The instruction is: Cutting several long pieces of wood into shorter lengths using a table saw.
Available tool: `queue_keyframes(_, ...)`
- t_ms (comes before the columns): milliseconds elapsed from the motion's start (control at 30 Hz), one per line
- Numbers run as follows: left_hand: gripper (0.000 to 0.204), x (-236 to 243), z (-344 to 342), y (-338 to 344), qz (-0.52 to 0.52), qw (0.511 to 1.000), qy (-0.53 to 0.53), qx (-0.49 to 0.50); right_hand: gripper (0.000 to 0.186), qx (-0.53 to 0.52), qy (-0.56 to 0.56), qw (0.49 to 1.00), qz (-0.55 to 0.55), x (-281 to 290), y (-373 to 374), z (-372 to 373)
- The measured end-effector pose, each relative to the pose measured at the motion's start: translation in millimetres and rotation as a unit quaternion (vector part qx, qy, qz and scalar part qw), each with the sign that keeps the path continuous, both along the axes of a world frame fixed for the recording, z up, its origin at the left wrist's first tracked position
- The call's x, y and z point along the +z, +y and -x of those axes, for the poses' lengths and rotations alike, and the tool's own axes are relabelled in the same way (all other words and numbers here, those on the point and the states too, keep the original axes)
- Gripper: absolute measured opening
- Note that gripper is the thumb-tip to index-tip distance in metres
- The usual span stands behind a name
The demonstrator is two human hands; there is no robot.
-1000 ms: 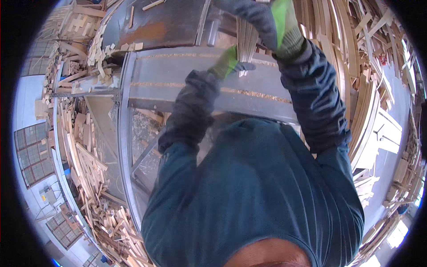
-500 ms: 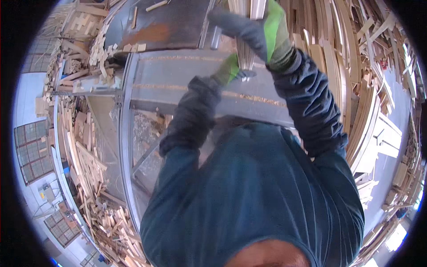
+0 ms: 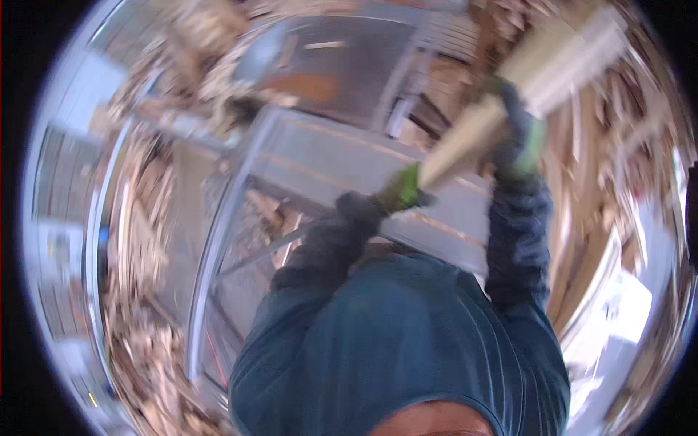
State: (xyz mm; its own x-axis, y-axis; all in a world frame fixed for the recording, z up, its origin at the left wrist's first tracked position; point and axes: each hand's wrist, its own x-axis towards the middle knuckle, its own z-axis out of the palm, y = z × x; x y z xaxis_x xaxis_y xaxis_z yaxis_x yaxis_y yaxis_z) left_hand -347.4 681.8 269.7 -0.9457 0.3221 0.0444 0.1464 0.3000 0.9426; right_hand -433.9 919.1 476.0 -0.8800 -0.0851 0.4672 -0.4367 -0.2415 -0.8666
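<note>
A bundle of long pale wooden strips (image 3: 560,62) slants up and to the right above the grey metal machine table (image 3: 305,156), blurred by motion. My left hand (image 3: 403,187), in a green and grey glove, grips its near end over the table. My right hand (image 3: 518,134), gloved the same way, is wrapped round the bundle farther along, right of the table. Both forearms are in dark sleeves.
A dark metal plate (image 3: 342,65) with a rusty patch lies beyond the table. A metal rail (image 3: 225,225) runs down its left side. Scrap wood (image 3: 145,247) is heaped at the left, and long boards (image 3: 574,261) line the right.
The bundle has swung from upright in the picture to slanting toward the upper right. My right hand moved rightward with it and my left hand lower. The whole view has shifted and blurred.
</note>
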Motion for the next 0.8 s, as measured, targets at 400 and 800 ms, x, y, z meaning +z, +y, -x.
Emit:
queue_keyframes(400, 0.065, 56, -121, -75, 0.276, 0.914, -0.078, 0.287, 0.061, 0.215, -0.161, 0.958, -0.100, -90, -40, -56)
queue_keyframes(800, 0.069, -17, -196, -215, 0.531, 0.723, 0.020, 0.442, 0.043, 0.354, -0.426, 0.833, -0.005, -291, -293, -61)
